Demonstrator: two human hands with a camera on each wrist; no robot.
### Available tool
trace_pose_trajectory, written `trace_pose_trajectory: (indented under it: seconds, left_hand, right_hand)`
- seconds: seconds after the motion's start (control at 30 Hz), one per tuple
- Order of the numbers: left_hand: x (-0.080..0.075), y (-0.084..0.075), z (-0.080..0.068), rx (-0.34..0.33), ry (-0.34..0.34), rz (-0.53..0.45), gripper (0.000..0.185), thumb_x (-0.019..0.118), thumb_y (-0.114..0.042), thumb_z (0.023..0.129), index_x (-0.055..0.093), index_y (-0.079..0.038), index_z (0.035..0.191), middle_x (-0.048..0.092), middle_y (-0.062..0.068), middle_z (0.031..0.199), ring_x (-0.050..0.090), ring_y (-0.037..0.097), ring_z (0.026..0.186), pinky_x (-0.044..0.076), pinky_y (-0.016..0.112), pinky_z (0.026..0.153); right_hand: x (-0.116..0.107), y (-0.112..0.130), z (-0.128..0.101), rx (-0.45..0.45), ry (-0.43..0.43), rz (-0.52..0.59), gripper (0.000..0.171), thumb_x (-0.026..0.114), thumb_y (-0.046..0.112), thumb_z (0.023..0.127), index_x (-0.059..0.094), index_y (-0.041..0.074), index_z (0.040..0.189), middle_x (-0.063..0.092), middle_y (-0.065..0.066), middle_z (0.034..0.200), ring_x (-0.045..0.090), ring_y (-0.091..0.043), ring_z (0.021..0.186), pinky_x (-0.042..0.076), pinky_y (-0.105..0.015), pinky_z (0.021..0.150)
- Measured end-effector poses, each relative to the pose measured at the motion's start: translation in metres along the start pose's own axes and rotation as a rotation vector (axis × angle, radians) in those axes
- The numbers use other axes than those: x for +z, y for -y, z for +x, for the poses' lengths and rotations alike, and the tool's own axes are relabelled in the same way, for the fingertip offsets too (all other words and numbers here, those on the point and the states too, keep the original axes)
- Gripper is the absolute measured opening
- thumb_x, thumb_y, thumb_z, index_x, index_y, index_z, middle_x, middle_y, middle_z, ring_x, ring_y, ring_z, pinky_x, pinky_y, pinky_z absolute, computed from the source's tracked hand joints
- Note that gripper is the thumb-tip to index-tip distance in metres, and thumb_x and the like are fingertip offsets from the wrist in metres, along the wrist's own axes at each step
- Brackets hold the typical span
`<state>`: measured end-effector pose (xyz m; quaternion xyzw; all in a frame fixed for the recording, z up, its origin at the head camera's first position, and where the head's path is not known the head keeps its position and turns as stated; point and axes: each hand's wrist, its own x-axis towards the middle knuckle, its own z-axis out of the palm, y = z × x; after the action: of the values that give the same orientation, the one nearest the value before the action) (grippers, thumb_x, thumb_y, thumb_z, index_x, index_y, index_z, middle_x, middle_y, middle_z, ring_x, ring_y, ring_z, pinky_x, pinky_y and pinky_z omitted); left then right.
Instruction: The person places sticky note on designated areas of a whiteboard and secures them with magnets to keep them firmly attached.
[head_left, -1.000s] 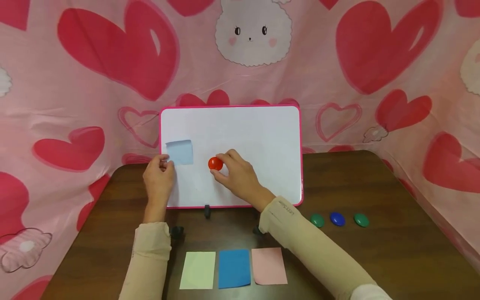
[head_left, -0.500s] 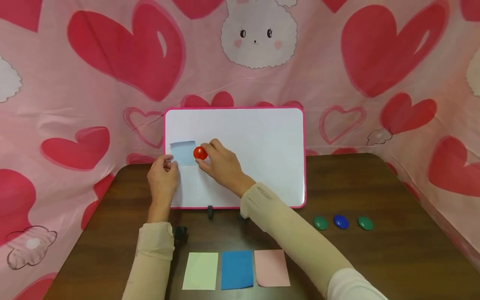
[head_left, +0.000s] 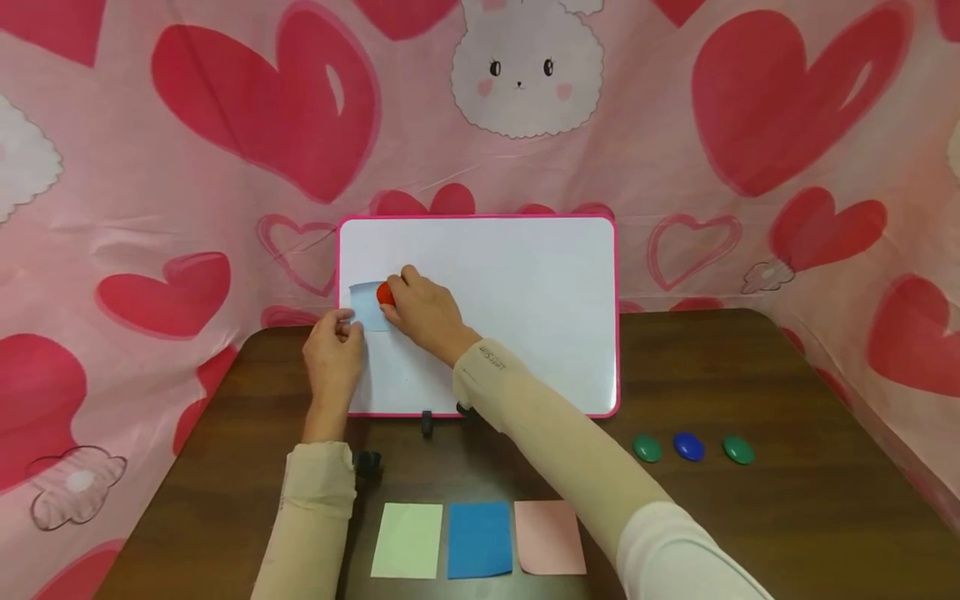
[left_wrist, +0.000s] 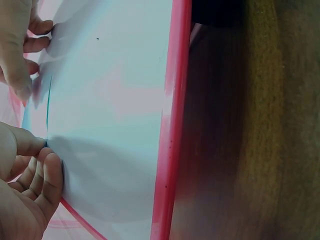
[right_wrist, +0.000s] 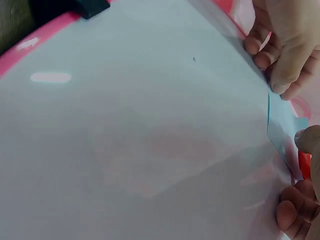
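A whiteboard with a pink frame stands at the table's back. On its left part lies a light blue sticky note, whose top edge curls off the board. My left hand pinches the note's lower left corner between thumb and forefinger, at the board's left edge. With thumb and fingers my right hand grips a round red magnet over the note's upper right part. The right hand hides part of that magnet and the note's right side.
Two green magnets and a blue magnet lie on the table at right. In front sit a pale green note, a blue note and a pink note. A black foot supports the board.
My right hand has carried the red magnet left and upward across the board, from bare whiteboard onto the light blue note. The left hand stays at the note's corner. The view has shifted slightly.
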<state>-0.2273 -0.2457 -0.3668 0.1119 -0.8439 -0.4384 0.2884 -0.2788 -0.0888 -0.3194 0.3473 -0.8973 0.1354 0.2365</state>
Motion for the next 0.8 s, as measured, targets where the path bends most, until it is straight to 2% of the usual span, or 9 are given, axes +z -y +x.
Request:
trace_pose_trajectory:
  seconds: [0.2, 0.33, 0.47, 0.6, 0.8]
  left_hand:
    - [0.0005, 0.0006, 0.0009, -0.008, 0.006, -0.007, 0.027, 0.061, -0.013, 0.097, 0.067, 0.002, 0.119, 0.064, 0.019, 0.099, 0.057, 0.033, 0.089, 0.049, 0.045, 0.083]
    - [0.0003, 0.0011, 0.0022, -0.009, 0.013, 0.005, 0.027, 0.061, -0.014, 0.097, 0.067, 0.001, 0.119, 0.064, 0.019, 0.1, 0.057, 0.033, 0.09, 0.049, 0.045, 0.084]
    - [0.0003, 0.0009, 0.0026, -0.012, 0.015, 0.009, 0.027, 0.061, -0.014, 0.097, 0.067, 0.001, 0.119, 0.064, 0.018, 0.1, 0.057, 0.033, 0.09, 0.049, 0.046, 0.084]
    - [0.0007, 0.0018, 0.0021, 0.001, 0.004, 0.004, 0.026, 0.062, -0.013, 0.097, 0.068, 0.002, 0.118, 0.064, 0.019, 0.099, 0.057, 0.033, 0.089, 0.048, 0.046, 0.083]
    - [0.002, 0.0041, 0.002, 0.062, -0.039, -0.015, 0.024, 0.063, -0.01, 0.094, 0.069, 0.003, 0.113, 0.065, 0.018, 0.093, 0.059, 0.032, 0.086, 0.047, 0.044, 0.08]
  right_hand:
    - [0.007, 0.0012, 0.0055, 0.015, -0.04, -0.066, 0.037, 0.064, 0.033, 0.099, 0.064, 0.004, 0.122, 0.06, -0.01, 0.105, 0.063, -0.018, 0.079, 0.057, -0.028, 0.075]
    - [0.0095, 0.0013, 0.006, 0.018, -0.082, -0.086, 0.034, 0.064, 0.032, 0.099, 0.065, 0.005, 0.12, 0.061, -0.01, 0.102, 0.063, -0.018, 0.076, 0.058, -0.028, 0.072]
    - [0.0093, 0.0017, 0.0059, 0.015, -0.085, -0.093, 0.035, 0.064, 0.032, 0.1, 0.066, 0.004, 0.12, 0.061, -0.01, 0.102, 0.063, -0.018, 0.076, 0.058, -0.027, 0.072]
    - [0.0093, 0.0025, 0.0055, 0.02, -0.068, -0.095, 0.037, 0.063, 0.033, 0.1, 0.065, 0.004, 0.122, 0.06, -0.01, 0.105, 0.063, -0.018, 0.078, 0.057, -0.027, 0.074]
    - [0.0099, -0.0003, 0.0035, 0.018, -0.087, -0.076, 0.041, 0.065, 0.033, 0.099, 0.062, 0.004, 0.128, 0.062, -0.011, 0.108, 0.065, -0.019, 0.08, 0.058, -0.029, 0.074]
